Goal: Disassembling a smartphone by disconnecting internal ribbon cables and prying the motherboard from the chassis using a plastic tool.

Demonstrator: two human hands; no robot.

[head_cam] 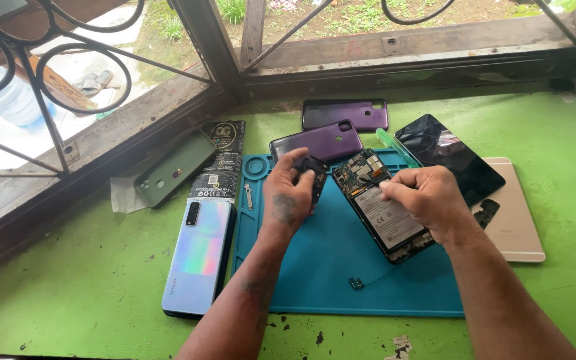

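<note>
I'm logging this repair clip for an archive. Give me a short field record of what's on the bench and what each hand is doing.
Surface: green table with a blue work mat
Left hand: holds a small black part above the mat
Right hand: fingers rest on an opened phone, its battery showing
On mat: small loose cable part
Nearby: iridescent phone, green back cover, two purple back covers, dark screen panel
</note>
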